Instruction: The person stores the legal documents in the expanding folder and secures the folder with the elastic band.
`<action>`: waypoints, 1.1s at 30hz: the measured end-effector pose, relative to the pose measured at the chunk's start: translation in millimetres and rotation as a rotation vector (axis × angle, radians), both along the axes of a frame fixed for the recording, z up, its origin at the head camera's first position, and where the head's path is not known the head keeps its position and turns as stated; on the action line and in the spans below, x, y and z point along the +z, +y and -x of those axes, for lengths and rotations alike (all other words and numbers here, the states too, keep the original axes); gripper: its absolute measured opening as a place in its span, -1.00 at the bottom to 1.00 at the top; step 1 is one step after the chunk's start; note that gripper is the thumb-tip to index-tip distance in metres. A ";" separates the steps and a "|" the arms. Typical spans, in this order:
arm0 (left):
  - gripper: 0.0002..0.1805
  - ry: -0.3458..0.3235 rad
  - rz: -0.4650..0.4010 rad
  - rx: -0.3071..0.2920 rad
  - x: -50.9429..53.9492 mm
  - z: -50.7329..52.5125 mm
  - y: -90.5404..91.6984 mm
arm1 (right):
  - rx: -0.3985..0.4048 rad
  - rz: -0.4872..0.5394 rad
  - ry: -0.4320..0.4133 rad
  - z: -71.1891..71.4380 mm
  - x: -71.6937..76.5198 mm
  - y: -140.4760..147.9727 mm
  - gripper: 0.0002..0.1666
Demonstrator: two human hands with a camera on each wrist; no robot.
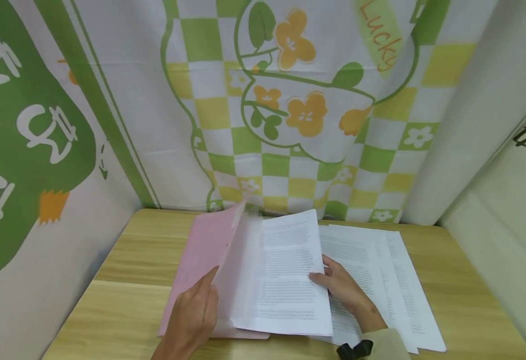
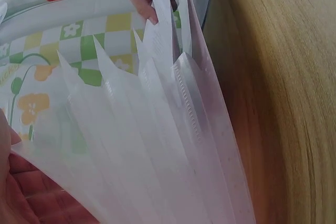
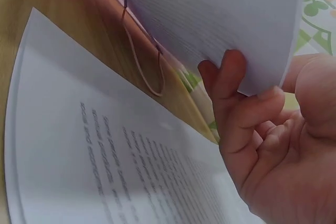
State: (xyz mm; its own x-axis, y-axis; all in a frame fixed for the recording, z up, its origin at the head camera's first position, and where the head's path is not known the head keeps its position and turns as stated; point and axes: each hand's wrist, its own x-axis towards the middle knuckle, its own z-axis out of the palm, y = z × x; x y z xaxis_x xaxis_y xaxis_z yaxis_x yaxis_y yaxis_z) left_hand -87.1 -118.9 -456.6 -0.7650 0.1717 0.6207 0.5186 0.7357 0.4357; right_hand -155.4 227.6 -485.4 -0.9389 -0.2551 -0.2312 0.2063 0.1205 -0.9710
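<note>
A pink expanding folder point(image 1: 209, 245) with several translucent pockets point(image 2: 126, 129) stands spread on the table. My left hand point(image 1: 195, 312) grips the folder's raised side at the near end; through the film in the left wrist view, its fingers point(image 2: 39, 187) show curled. Printed paper sheets point(image 1: 290, 275) lie partly within the folder's right side. My right hand point(image 1: 341, 285) pinches their right edge, thumb on top and fingers beneath. In the right wrist view the held paper point(image 3: 226, 14) bends up from the fingers. How deep the sheets sit in a pocket is hidden.
More printed sheets point(image 1: 393, 280) lie overlapping on the wooden table point(image 1: 123, 295), right of the folder. A thin elastic loop point(image 3: 137, 66) hangs from the folder's edge. A patterned curtain point(image 1: 281, 170) stands behind the table, with printed cloth point(image 1: 123, 165) at the left.
</note>
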 end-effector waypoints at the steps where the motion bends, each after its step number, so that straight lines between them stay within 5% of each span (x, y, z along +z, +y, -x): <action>1: -0.56 -0.001 0.002 -0.002 -0.3 0.3 0.1 | 0.003 0.001 -0.004 0.6 -0.7 -1.4 -0.20; 14: -0.56 -0.008 0.005 -0.006 -0.4 0.2 -0.3 | 0.014 -0.034 0.027 9.0 -3.9 -24.9 -0.22; 24: -0.56 0.004 0.009 -0.013 0.6 0.6 -1.0 | -0.143 -0.080 -0.024 12.0 -0.4 -17.1 -0.38; 33: -0.56 0.016 0.012 -0.011 0.6 1.3 -1.1 | -0.075 -0.048 0.008 11.8 4.1 -14.5 -0.32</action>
State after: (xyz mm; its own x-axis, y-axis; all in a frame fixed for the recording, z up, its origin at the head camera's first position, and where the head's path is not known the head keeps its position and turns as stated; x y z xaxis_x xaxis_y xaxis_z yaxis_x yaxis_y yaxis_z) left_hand -88.4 -120.0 -456.0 -0.7530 0.1879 0.6306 0.5336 0.7352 0.4180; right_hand -167.1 213.1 -481.4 -0.9570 -0.1725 -0.2334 0.2084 0.1512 -0.9663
